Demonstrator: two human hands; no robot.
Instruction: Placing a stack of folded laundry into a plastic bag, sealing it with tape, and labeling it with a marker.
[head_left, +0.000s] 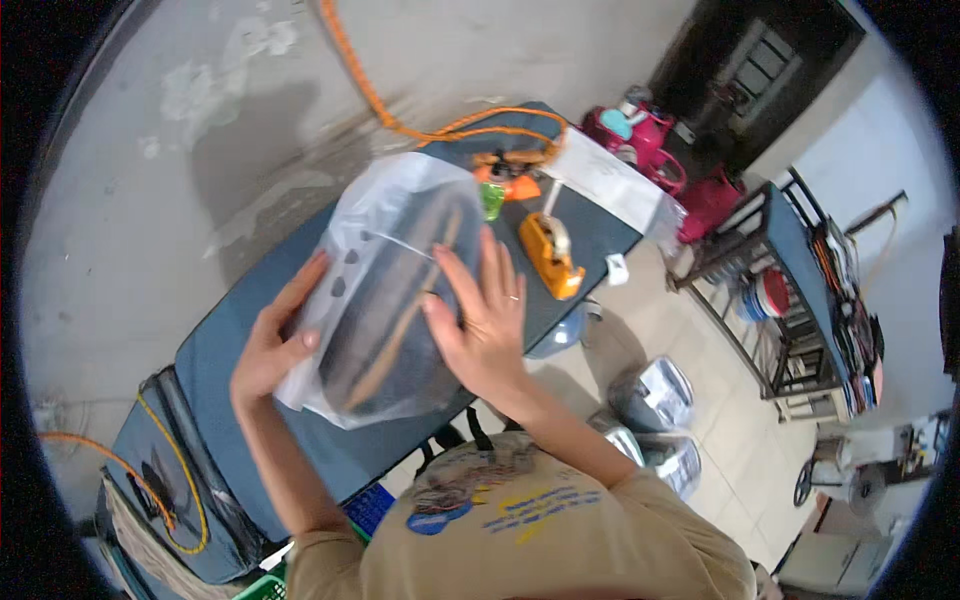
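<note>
A translucent plastic bag (390, 195) with a dark item and a tan strip inside lies over the blue-topped table (247, 307) before me. My left hand (281, 337) holds the bag's left edge, the thumb on top and the fingers around the side. My right hand (484, 322) rests spread on the bag's right part, fingertips touching the plastic, with a ring on one finger. What exactly is inside the bag cannot be told. To the right of the bag stands an orange tape dispenser (551, 255) with a roll of tape.
An orange braided air hose (360, 75) hangs over the table's far end, near orange and green small items (502, 187) and a white sheet (607, 176). Several clear wrapped bundles (652, 390) stand on the tiled floor. A rack (795, 300) with a blue top is at the right.
</note>
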